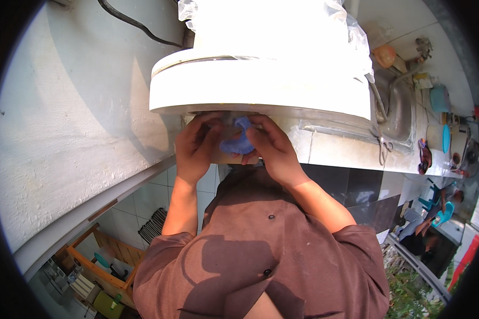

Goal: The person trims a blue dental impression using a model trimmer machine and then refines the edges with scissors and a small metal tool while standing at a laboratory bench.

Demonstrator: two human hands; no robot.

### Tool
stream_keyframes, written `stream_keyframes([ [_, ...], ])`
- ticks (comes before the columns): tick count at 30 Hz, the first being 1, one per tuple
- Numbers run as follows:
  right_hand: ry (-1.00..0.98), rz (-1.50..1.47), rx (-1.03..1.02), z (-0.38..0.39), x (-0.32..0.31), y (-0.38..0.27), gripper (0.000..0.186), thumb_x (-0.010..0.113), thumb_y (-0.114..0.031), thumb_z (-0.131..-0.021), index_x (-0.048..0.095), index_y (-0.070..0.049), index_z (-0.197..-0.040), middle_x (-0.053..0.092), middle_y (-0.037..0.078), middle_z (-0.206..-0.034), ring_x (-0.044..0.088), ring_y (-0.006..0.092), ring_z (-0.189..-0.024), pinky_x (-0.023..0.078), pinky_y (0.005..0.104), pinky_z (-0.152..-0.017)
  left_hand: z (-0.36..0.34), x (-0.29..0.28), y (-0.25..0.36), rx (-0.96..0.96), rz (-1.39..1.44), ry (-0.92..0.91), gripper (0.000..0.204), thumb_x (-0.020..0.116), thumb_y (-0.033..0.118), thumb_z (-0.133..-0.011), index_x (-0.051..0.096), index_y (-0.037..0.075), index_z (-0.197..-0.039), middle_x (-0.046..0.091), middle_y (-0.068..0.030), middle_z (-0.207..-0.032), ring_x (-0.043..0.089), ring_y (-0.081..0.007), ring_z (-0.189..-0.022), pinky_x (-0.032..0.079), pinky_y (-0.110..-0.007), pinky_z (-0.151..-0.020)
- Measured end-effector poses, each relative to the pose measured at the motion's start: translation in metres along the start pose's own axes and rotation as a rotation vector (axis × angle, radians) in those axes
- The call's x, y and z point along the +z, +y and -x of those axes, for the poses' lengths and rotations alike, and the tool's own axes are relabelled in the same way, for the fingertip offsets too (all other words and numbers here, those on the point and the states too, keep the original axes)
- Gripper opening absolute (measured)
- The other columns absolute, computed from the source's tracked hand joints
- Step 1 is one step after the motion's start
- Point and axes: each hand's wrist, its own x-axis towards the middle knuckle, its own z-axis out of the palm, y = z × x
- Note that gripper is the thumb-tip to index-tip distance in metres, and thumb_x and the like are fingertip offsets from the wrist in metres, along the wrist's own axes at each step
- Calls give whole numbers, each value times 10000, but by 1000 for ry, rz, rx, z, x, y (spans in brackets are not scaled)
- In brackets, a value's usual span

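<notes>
A crumpled blue cloth (240, 142) is in my right hand (278, 151), its thumb pressing on it and some fingertips showing below. My left hand (193, 150) is beside it, fingers curled toward the thumb; what lies between them, if anything, is too dim to make out. Both hands are just under the near lower edge of a large white rounded body (261, 85), washed out by sunlight. Clear plastic wrapping (359, 45) hangs along its right side.
To the right are a metal sink (402, 109) and scissors (383, 147) on the white tiled counter (332, 151). A white wall (85, 122) closes off the left, with a black cable (138, 25) above. Another person (428, 220) is far off at the lower right.
</notes>
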Motion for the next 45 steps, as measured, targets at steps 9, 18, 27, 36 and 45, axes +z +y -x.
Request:
stream_keyframes([
  [9, 42, 669, -334, 4, 1, -6, 282, 532, -202, -1010, 535, -1, -1209, 692, 185, -890, 693, 318, -808, 531, 388, -696, -11, -20, 27, 35, -464, -499, 124, 623, 121, -836, 651, 1, -846, 623, -115, -736, 576, -217, -620, 466, -327, -594],
  [18, -70, 872, -430, 0, -1, -16, 254, 522, -202, -1001, 554, -26, -1181, 676, 196, -947, 659, 401, -829, 519, 462, -700, -4, -9, 18, 282, -551, -680, 145, 555, 113, -868, 627, 18, -786, 621, -144, -726, 594, -343, -640, 476, -412, -608],
  [27, -136, 851, -370, -4, -11, -14, 261, 512, -201, -1007, 583, -20, -1181, 677, 199, -998, 660, 387, -871, 519, 447, -747, 3, 1, 17, 116, -484, -649, 218, 499, 107, -879, 617, 0, -731, 626, -114, -675, 597, -256, -597, 473, -357, -591],
  [36, -134, 736, -296, -6, -12, -21, 264, 527, -178, -1000, 603, -10, -1189, 697, 188, -949, 691, 325, -850, 530, 383, -763, 6, -3, 11, -291, -108, -556, 233, 520, 129, -933, 668, -23, -836, 634, -55, -705, 559, -134, -636, 456, -309, -607],
  [45, -193, 784, -342, -5, -6, -22, 222, 517, -206, -1005, 573, -54, -1157, 697, 141, -841, 690, 330, -746, 530, 404, -675, 0, -10, 14, -269, -29, -601, 161, 607, 149, -896, 669, 3, -868, 610, -17, -729, 523, -86, -676, 400, -251, -600],
])
